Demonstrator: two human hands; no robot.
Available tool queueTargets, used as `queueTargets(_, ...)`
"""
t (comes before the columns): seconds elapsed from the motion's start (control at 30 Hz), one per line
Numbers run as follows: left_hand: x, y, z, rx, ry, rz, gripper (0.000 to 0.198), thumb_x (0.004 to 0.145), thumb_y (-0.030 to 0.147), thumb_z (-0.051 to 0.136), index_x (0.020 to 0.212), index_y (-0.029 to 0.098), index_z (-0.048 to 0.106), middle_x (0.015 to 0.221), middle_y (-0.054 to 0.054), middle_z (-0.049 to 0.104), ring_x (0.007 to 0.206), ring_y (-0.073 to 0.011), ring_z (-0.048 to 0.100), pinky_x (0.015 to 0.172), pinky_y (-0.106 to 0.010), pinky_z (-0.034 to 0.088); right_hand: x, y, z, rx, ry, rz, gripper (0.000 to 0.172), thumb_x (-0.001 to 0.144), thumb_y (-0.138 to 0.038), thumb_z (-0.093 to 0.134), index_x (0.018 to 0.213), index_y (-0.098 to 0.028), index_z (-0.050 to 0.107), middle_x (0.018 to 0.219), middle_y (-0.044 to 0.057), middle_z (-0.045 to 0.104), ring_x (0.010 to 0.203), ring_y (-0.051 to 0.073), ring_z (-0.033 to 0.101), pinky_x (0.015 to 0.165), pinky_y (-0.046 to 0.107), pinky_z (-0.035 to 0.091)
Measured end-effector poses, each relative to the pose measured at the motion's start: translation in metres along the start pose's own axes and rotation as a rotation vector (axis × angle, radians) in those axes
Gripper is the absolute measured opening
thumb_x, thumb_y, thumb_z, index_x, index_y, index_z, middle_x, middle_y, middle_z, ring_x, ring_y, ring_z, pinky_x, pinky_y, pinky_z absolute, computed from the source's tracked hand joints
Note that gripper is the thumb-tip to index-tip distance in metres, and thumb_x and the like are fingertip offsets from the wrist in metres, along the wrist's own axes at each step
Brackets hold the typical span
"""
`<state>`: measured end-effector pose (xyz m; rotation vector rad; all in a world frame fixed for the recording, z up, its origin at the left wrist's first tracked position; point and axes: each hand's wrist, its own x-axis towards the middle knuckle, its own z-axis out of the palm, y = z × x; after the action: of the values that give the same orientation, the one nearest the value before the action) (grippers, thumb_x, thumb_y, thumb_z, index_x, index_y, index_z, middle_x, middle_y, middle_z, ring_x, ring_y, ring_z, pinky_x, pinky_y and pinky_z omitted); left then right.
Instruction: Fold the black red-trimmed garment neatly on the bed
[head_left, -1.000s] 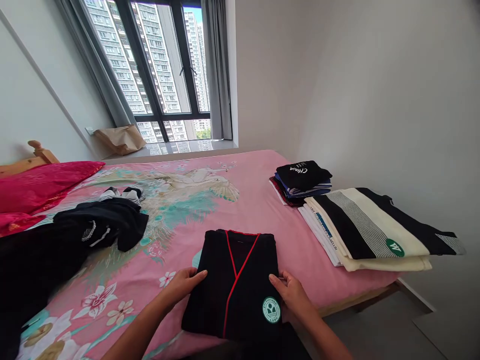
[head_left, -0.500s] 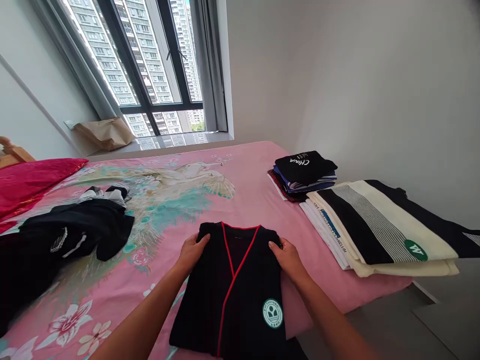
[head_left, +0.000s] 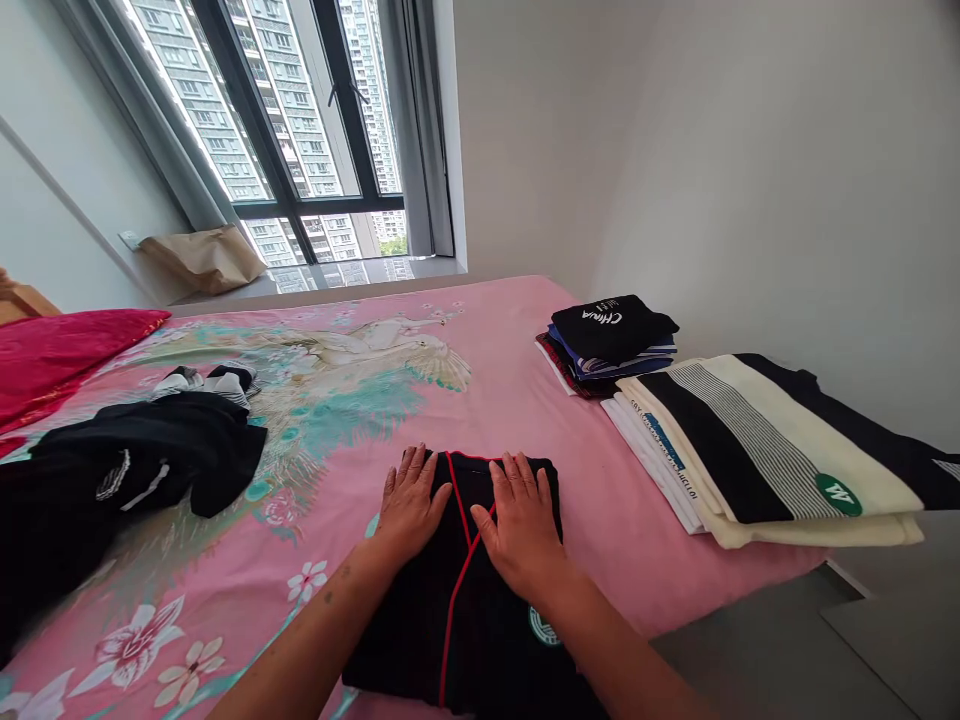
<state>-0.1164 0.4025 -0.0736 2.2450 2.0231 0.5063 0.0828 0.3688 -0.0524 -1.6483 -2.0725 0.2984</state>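
Observation:
A black V-neck top (head_left: 412,640) with red piping lies folded on the bed, its collar pointing away from me. Flat on its upper left part rests my left hand (head_left: 412,505), fingers stretched out. My right hand (head_left: 523,520) lies palm down on the upper right part, fingers straight and thumb apart. Neither hand grips the cloth. Part of a round green-and-white badge (head_left: 543,627) shows beside my right wrist; my forearm covers the rest.
Right of the top are folded cream and black striped clothes (head_left: 772,440) and a smaller stack topped by a black shirt (head_left: 615,328). Loose dark clothes (head_left: 157,450) lie left on the pink floral bedsheet (head_left: 495,370). A red pillow (head_left: 67,355) and paper bag (head_left: 202,258) are farther back.
Both hands have let go of the top's shoulder edges and moved inward onto its front, fingers now spread flat. My right forearm now partly covers the badge.

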Motion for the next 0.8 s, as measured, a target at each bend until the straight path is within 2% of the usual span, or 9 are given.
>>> queueTargets(0.07,0.004,0.003,0.007,0.043,-0.156,-0.082,0.067,0.086,0.057,0.037,0.141,0.02,0.035,0.153,-0.013,0.021,0.141,-0.0307,0.014,0.11,-0.055,0.016,0.0,-0.002,0.02,-0.118,-0.121,0.172,0.072,0.087,-0.052,0.041,0.14,-0.005,0.034,0.149,0.021,0.022,0.14,0.034,0.01,0.108,0.059,0.007)
queueTargets(0.17,0.013,-0.001,0.013,0.029,-0.279,-0.157,0.08,0.077,0.07,0.04,0.143,0.025,0.03,0.151,-0.014,0.026,0.138,-0.0332,0.024,0.107,-0.055,0.023,-0.002,0.007,0.045,-0.227,-0.154,0.295,0.08,0.086,-0.058,0.038,0.143,-0.003,0.027,0.15,0.024,0.015,0.14,0.036,0.006,0.106,0.062,0.005)
queueTargets(0.27,0.017,-0.006,0.013,0.014,-0.273,-0.159,0.082,0.074,0.072,0.044,0.143,0.028,0.031,0.149,-0.013,0.031,0.136,-0.033,0.028,0.106,-0.053,0.024,-0.004,0.013,0.054,-0.276,-0.112,0.281,0.081,0.086,-0.06,0.035,0.144,-0.005,0.025,0.15,0.024,0.015,0.14,0.035,0.004,0.105,0.061,0.004)
queueTargets(0.37,0.007,-0.006,0.006,-0.015,-0.228,-0.177,0.079,0.079,0.067,0.041,0.144,0.025,0.028,0.151,-0.015,0.025,0.138,-0.0319,0.022,0.108,-0.052,0.022,-0.006,0.013,0.055,-0.286,-0.112,0.282,0.08,0.086,-0.061,0.032,0.144,-0.006,0.025,0.151,0.023,0.017,0.14,0.035,0.005,0.105,0.061,0.004)
queueTargets(0.5,-0.035,-0.006,-0.009,-0.021,-0.15,-0.048,0.074,0.084,0.063,0.037,0.146,0.027,0.022,0.156,-0.009,0.007,0.142,-0.0294,0.007,0.111,-0.054,0.011,-0.007,0.012,0.056,-0.288,-0.107,0.28,0.081,0.086,-0.063,0.028,0.145,-0.007,0.024,0.151,0.022,0.017,0.14,0.034,0.004,0.105,0.06,0.004)
queueTargets(0.6,-0.079,-0.013,-0.02,-0.058,-0.248,0.064,0.07,0.083,0.063,0.041,0.144,0.035,0.024,0.156,-0.003,0.008,0.142,-0.0285,0.01,0.111,-0.056,0.009,-0.007,0.012,0.058,-0.301,-0.113,0.276,0.08,0.086,-0.062,0.028,0.145,-0.007,0.024,0.151,0.022,0.016,0.14,0.035,0.004,0.105,0.061,0.003)
queueTargets(0.67,-0.108,-0.021,-0.029,-0.125,-0.268,-0.01,0.071,0.082,0.06,0.045,0.144,0.029,0.028,0.155,-0.007,0.012,0.141,-0.0287,0.013,0.112,-0.053,0.015,-0.008,0.011,0.057,-0.303,-0.123,0.269,0.08,0.086,-0.062,0.028,0.145,-0.008,0.024,0.151,0.023,0.017,0.14,0.035,0.004,0.104,0.061,0.005)
queueTargets(0.73,-0.138,-0.032,-0.04,-0.234,-0.177,-0.121,0.074,0.079,0.056,0.05,0.142,0.021,0.033,0.153,-0.011,0.02,0.14,-0.0279,0.018,0.112,-0.048,0.02,-0.01,0.01,0.053,-0.3,-0.141,0.268,0.079,0.086,-0.061,0.029,0.144,-0.008,0.025,0.151,0.022,0.017,0.14,0.034,0.005,0.105,0.061,0.007)
queueTargets(0.8,-0.174,-0.042,-0.05,-0.409,-0.06,-0.241,0.068,0.077,0.055,0.053,0.134,0.018,0.047,0.145,-0.012,0.039,0.135,-0.0274,0.033,0.11,-0.042,0.028,-0.013,0.011,0.048,-0.287,-0.178,0.275,0.079,0.086,-0.062,0.029,0.144,-0.008,0.025,0.151,0.022,0.017,0.14,0.034,0.006,0.105,0.06,0.009)
